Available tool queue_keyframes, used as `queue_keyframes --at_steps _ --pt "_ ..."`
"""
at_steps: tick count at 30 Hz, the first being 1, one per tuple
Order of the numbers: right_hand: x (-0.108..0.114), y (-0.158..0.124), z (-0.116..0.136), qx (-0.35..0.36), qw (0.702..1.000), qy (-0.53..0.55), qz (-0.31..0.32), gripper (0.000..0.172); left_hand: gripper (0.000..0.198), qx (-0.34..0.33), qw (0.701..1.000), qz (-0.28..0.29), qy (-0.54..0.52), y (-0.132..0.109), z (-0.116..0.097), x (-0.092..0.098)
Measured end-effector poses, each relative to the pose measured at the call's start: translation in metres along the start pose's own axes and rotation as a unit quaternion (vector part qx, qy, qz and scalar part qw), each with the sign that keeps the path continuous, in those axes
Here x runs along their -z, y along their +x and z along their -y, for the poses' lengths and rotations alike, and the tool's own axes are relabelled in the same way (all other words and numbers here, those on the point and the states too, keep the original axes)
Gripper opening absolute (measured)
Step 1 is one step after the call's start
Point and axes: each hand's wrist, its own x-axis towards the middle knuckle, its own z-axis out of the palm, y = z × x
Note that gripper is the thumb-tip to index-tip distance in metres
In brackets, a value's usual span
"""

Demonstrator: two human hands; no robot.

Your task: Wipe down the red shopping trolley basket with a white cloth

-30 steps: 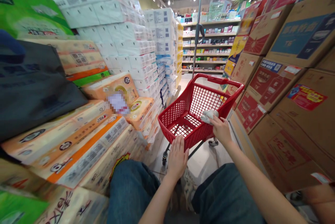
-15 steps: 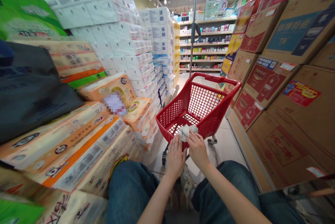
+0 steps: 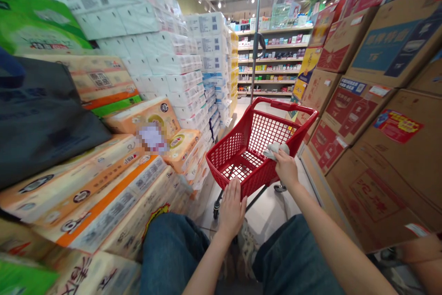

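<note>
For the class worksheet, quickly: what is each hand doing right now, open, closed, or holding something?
Left hand: open, flat against the red shopping cart.
Right hand: closed, holding a crumpled white cloth.

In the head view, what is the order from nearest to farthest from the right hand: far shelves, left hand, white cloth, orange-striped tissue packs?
1. White cloth: held in the right hand.
2. Left hand: on the red cart's near rim.
3. Orange-striped tissue packs: left of the cart.
4. Far shelves: ahead, down the aisle.
</note>
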Motion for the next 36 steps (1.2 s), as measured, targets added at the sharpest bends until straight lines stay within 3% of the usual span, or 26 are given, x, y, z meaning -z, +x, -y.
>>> queue_keyframes --at_steps 7,9,11,14,18,21,24,32,34,36 --pt "0.002 -0.065 0.102 0.060 0.995 0.077 0.018 0.051 0.058 -0.004 1.000 -0.001 -0.007 0.000 0.000 -0.001" --pt "0.004 -0.078 0.119 0.090 0.991 0.098 0.024 0.054 0.058 -0.002 1.000 0.002 -0.007 0.000 0.001 -0.001" --pt "0.006 -0.080 0.119 0.121 0.986 0.106 0.037 0.056 0.058 -0.001 1.000 0.004 -0.006 0.000 0.001 -0.001" --pt "0.007 -0.063 0.085 0.137 0.985 0.092 0.054 0.056 0.058 -0.007 1.000 0.002 -0.002 0.000 0.001 -0.001" --pt "0.005 -0.022 0.020 0.054 0.997 0.040 0.031 0.050 0.060 -0.013 1.000 -0.009 0.004 0.000 0.002 -0.001" --pt "0.003 -0.002 -0.004 0.008 1.000 0.019 0.014 0.047 0.062 -0.011 1.000 -0.015 0.006 0.000 0.001 -0.002" --pt "0.000 -0.005 0.012 -0.013 1.000 0.024 -0.004 0.046 0.062 -0.009 1.000 -0.018 0.006 0.000 0.000 -0.002" --pt "0.001 -0.079 0.128 0.060 0.992 0.111 0.021 0.050 0.058 -0.008 1.000 -0.006 -0.012 -0.001 0.002 -0.003" --pt "0.003 -0.085 0.133 0.082 0.990 0.114 0.032 0.052 0.057 -0.006 1.000 -0.004 -0.012 -0.002 0.003 -0.003" --pt "0.005 -0.080 0.120 0.115 0.986 0.111 0.042 0.054 0.058 -0.005 1.000 0.000 -0.010 -0.002 0.003 -0.002"
